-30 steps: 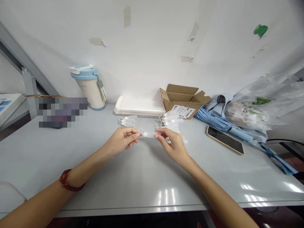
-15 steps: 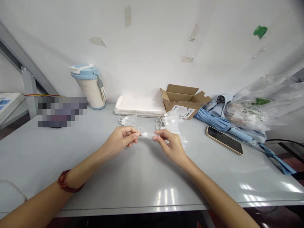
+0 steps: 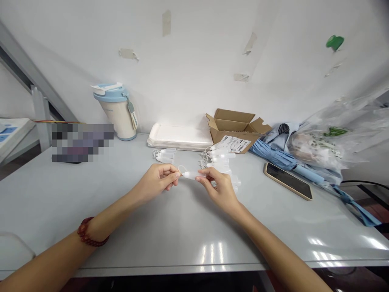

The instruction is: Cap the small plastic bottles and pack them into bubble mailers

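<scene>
Between thumb and fingertips, my right hand (image 3: 219, 187) pinches a small translucent plastic tube (image 3: 191, 174) with a white cap and a thin white loop of string. The tube lies level above the table, its capped end pointing left. My left hand (image 3: 162, 179) is closed at that end, fingertips pinched on a tiny brownish tip that is too small to name. Beyond my right hand, several similar tubes (image 3: 223, 156) with string loops lie in a pile, partly hidden by it. Past my left hand rests a smaller group of tubes (image 3: 165, 155).
A stack of white padded envelopes (image 3: 182, 136) and an open cardboard box (image 3: 232, 125) stand against the wall. To the left is a cream tumbler (image 3: 118, 115), beside a blurred-out item (image 3: 80, 144). On the right lie a phone (image 3: 287, 181), a folded blue umbrella (image 3: 273, 154) and plastic bags (image 3: 328, 142).
The camera view has shifted slightly, so everything appears a little further right and down. Both hands keep the same hold, the tube still between them.
</scene>
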Demonstrator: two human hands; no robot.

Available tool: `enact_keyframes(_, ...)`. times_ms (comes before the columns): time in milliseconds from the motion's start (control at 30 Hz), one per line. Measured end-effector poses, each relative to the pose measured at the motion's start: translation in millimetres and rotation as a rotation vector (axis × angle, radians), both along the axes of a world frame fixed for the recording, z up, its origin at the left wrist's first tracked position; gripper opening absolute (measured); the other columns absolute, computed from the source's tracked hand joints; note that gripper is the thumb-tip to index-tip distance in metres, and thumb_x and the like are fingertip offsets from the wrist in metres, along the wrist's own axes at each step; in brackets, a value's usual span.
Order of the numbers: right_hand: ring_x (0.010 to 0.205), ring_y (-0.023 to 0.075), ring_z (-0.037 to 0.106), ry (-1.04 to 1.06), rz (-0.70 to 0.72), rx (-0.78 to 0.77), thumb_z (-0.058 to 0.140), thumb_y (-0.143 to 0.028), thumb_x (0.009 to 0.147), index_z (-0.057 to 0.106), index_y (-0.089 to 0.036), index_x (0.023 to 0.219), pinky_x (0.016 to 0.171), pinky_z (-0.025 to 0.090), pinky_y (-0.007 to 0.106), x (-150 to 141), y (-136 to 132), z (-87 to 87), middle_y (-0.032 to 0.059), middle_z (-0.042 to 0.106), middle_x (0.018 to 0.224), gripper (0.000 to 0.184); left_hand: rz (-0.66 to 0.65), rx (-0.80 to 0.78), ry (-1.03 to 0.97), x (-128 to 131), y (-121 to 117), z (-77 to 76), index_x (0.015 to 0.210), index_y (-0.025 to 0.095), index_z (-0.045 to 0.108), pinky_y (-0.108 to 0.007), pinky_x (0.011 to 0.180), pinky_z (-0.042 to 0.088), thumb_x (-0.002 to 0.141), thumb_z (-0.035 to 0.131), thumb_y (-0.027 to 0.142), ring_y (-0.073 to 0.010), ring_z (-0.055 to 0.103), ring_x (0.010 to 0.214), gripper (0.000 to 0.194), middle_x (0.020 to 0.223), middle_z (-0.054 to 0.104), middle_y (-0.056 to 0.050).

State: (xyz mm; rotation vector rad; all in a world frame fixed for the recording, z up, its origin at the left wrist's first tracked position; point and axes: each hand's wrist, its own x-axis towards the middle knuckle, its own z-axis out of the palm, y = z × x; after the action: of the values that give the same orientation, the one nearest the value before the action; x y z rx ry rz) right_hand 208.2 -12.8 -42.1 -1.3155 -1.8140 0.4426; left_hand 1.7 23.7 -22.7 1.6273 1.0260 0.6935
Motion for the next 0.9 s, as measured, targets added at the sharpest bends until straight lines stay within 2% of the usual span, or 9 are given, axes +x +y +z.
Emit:
enact_keyframes(267, 0.058, 0.0133, 0.055, 0.05, 0.009, -0.062, 0.054, -0.034, 0.086, 0.064, -0.017, 0.09, 0.05, 0.042, 0.023, -1.7, 0.1, 2.9, 0.0029, 0.065, 0.068, 0.021, -0.034, -0.025, -0.021, -2.1, 1.0, -2.0, 0.073, 0.016, 0.059, -0.024, 0.051, 0.034, 0.084, 0.053, 0.035, -0.0099, 0.045, 0.052, 0.023, 0.064, 0.055, 0.002)
enact_keyframes(433, 0.062, 0.0145, 0.06, 0.168, -0.008, -0.132, 0.053, -0.038, 0.086, 0.062, -0.016, 0.09, 0.052, 0.042, 0.024, 0.3, 0.8, 9.2, 0.0036, 0.066, 0.069, 0.024, -0.021, -0.093, -0.106, -1.1, 3.1, -2.3, 0.062, 0.015, 0.055, -0.025, 0.056, 0.036, 0.087, 0.051, 0.036, -0.009, 0.044, 0.052, 0.032, 0.059, 0.05, 0.002)
enact_keyframes(533, 0.063, 0.0148, 0.061, 0.2, 0.0, -0.153, 0.054, -0.039, 0.085, 0.062, -0.016, 0.09, 0.054, 0.043, 0.024, 1.5, 1.5, 11.1, 0.0036, 0.066, 0.07, 0.025, 0.001, -0.123, -0.143, -0.2, 3.3, -1.0, 0.061, 0.015, 0.055, -0.025, 0.057, 0.036, 0.086, 0.053, 0.034, -0.0084, 0.043, 0.052, 0.032, 0.061, 0.051, 0.003)
enact_keyframes(900, 0.058, 0.0126, 0.055, 0.158, -0.005, -0.129, 0.054, -0.036, 0.086, 0.062, -0.016, 0.088, 0.051, 0.04, 0.023, -3.5, -1.7, 4.9, 0.0024, 0.063, 0.065, 0.022, 0.013, -0.102, -0.084, -2.0, 1.1, -6.0, 0.068, 0.015, 0.058, -0.023, 0.051, 0.03, 0.083, 0.058, 0.036, -0.0073, 0.041, 0.05, 0.026, 0.059, 0.051, 0.004)
